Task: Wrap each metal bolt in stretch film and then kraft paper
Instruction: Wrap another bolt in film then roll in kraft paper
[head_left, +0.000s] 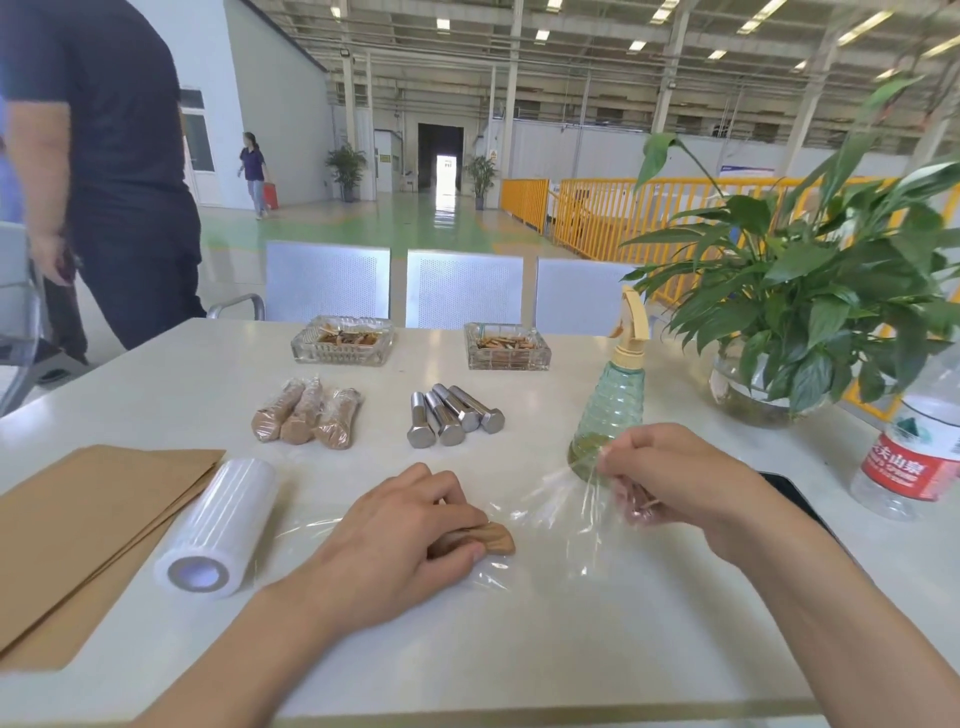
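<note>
Your left fingers (441, 512) curl over a paper-wrapped bolt (493, 538) lying on the film sheet (550, 525), while your right hand (665, 473) pinches that film's corner. Three wrapped bolts (306, 418) look finished; four bare bolts (457, 415) remain.

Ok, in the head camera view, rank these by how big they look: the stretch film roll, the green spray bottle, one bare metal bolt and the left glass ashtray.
Largest to smallest:
1. Stretch film roll, though nearest the camera
2. Green spray bottle
3. Left glass ashtray
4. Bare metal bolt
</note>
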